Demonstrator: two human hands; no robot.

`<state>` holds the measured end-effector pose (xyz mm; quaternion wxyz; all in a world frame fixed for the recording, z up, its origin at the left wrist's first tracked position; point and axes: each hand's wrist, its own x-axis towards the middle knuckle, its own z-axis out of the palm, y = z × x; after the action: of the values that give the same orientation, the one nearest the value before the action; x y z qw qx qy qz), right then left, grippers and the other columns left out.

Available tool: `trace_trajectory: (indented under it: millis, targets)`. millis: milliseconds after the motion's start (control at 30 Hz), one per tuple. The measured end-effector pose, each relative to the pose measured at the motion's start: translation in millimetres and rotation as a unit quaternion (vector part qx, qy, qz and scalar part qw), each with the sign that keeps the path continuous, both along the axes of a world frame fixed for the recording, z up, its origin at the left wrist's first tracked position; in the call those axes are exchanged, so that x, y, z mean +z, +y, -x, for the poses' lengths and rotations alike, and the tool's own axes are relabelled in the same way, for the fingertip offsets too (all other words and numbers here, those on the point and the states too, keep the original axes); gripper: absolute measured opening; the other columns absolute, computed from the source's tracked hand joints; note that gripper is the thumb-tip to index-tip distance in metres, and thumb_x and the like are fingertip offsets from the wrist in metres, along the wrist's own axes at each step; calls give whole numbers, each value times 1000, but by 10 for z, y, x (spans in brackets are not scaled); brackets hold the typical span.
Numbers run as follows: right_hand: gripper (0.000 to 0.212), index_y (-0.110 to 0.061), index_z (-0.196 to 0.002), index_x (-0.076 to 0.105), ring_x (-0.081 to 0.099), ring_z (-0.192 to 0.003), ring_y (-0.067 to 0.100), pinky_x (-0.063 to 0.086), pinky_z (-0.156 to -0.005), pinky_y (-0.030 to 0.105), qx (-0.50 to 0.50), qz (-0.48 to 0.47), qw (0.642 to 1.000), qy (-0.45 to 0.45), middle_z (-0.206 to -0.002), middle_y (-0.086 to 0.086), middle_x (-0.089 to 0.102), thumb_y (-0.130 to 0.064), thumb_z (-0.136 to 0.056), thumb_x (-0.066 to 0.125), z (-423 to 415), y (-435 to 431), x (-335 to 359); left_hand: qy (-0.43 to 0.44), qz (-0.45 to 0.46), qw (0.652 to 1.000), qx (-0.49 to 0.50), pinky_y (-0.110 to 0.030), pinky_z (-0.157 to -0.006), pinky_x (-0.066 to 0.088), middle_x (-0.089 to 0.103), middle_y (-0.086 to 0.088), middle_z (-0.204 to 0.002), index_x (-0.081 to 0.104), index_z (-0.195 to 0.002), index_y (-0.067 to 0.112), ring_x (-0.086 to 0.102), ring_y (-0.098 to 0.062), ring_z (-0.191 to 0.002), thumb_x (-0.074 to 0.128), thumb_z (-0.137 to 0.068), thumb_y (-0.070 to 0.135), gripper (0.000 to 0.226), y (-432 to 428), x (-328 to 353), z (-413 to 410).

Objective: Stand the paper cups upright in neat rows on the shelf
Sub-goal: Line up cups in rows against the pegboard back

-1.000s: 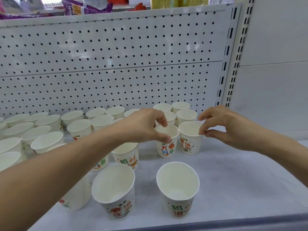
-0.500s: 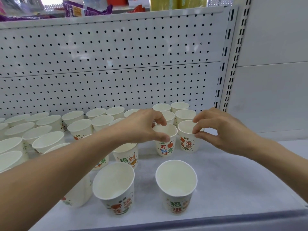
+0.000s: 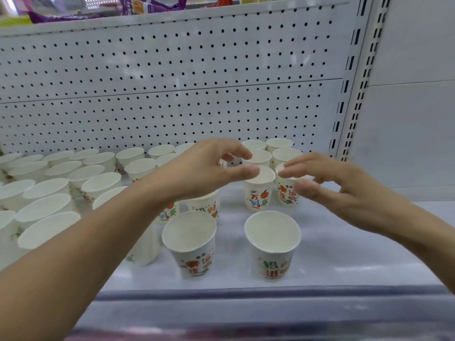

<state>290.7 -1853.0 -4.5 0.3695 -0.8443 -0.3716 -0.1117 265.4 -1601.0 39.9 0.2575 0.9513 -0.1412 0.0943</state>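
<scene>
Hovering over a white shelf (image 3: 332, 242) backed by pale pegboard (image 3: 172, 82), the left hand (image 3: 204, 168) and right hand (image 3: 332, 183) are loosely spread and grip nothing; blur hides any touch. Two paper cups (image 3: 259, 193) stand upright under the fingertips, with more rows left of the left hand.

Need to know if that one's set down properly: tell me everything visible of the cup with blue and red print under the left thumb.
The cup is white paper by its look, tapered toward the base, with red and blue characters and an orange fruit printed on its side. It stands upright, mouth up, on the shelf, close beside another printed cup on its right. The thumb of the left hand overlaps the rim's left edge; whether it touches is unclear.
</scene>
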Motion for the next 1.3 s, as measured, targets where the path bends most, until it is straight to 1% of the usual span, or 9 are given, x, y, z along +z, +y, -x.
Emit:
trace_trajectory:
  millis: [133, 200, 267, 467, 667, 833, 1067, 1200, 1300]
  targets:
    - [55, -52, -126, 49, 48, -122, -1, 44, -92, 27, 86, 4, 994, 63, -133, -31, 46, -74, -76, 50, 377, 120, -56, -37, 23, 999, 14, -16, -86, 39, 49, 40, -120, 52, -118, 53, 43, 22, -110, 44, -67, 86, 61, 204, -123, 641]
    - [65, -55, -129, 41, 41, -126, -6, 41, -95, 28, 87, 31, 995, 45, -136, -34, 39, -77, -70, 56, 514, 168, -142, -53, 6, 998, 41, -11, -85, 33, 42, 44, -124, 47, -122, 52, 36, 26, -111, 45, -65, 87, 67, 276, -264, 903]
    - [70, -56, -131, 34, 32, -129, -12, 35, -101, 26, 64, 70, 996, 6, -137, -39, 31, -76, -69, 59, 603, 231, -240, -56, -43, 996, 60, -11, -88, 29, 40, 39, -124, 44, -126, 48, 35, 18, -113, 48, -65, 85, 71, 276, -400, 1051]
    - [48, -44, -117, 43, 45, -116, 0, 46, -91, 29, 5, 44, 999, -31, -124, -26, 41, -48, -72, 60, 659, 210, -417, -60, -61, 996, 40, -1, -91, 21, 41, 27, -131, 43, -131, 40, 36, 7, -121, 59, -79, 57, 56, 111, -624, 1107]
    - [66, -38, -128, 43, 45, -113, 2, 38, -84, 15, -110, 7, 994, 0, -127, -19, 44, -43, -69, 72, 313, -81, -450, -68, 43, 997, 20, -16, -99, 29, 43, 18, -134, 44, -133, 36, 40, 2, -122, 72, -76, 48, 65, -387, -741, 650]
    - [87, -43, -134, 32, 47, -114, 4, 45, -88, 27, -119, -33, 990, 60, -134, -23, 41, -55, -61, 77, 200, -206, -555, -41, 129, 989, 62, -36, -101, 45, 38, 15, -143, 30, -142, 35, 47, -9, -120, 82, -65, 48, 94, -522, -959, 439]
    - [70, -49, -128, 31, 52, -94, -5, 46, -75, 20, -115, -49, 989, 81, -112, -38, 39, -50, -66, 65, 67, -149, -593, -27, 169, 981, 88, -35, -100, 45, 45, 12, -140, 32, -140, 38, 48, -11, -121, 81, -68, 44, 87, -519, -1026, 325]
    - [72, -43, -132, 29, 47, -104, -3, 42, -80, 19, -117, -36, 989, 83, -128, -20, 40, -43, -72, 68, -2, -158, -604, -10, 190, 978, 85, -30, -102, 43, 36, 12, -139, 31, -143, 38, 44, -9, -123, 80, -72, 33, 86, -506, -1015, 302]
    - [73, -43, -131, 34, 43, -110, -2, 40, -87, 24, -121, -49, 990, 45, -128, -18, 38, -55, -69, 70, 7, -174, -577, -34, 181, 978, 97, -30, -103, 42, 34, 12, -139, 27, -144, 38, 42, -5, -122, 81, -66, 46, 96, -547, -997, 336]
